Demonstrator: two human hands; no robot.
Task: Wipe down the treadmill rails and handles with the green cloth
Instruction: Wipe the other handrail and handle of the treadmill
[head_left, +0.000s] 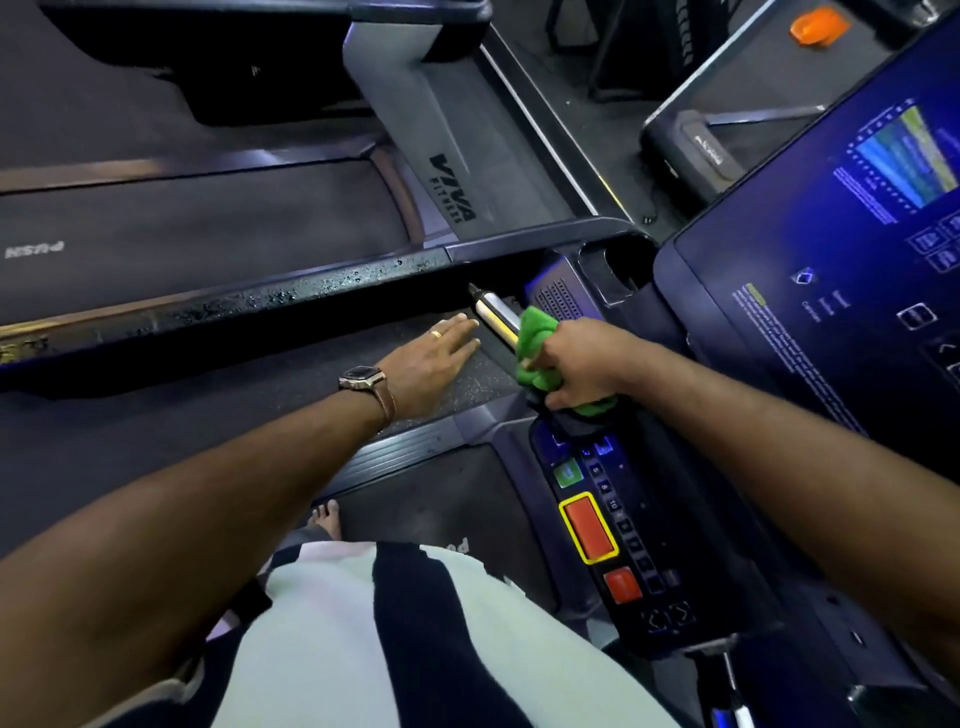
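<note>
My right hand (579, 364) grips the green cloth (537, 338), wrapped around the treadmill's short handle (496, 317), whose silver grip and black tip stick out past the cloth. My left hand (434, 358) hovers flat with straight fingers just left of that handle and holds nothing; a watch sits on its wrist. The long black side rail (291, 299) runs from the left to the console and carries wet droplets.
The console panel (613, 514) with red and green buttons lies below my right hand. A large lit screen (841, 270) fills the right. A neighbouring treadmill's belt (197, 228) lies beyond the rail. An orange object (818, 26) sits at the far top right.
</note>
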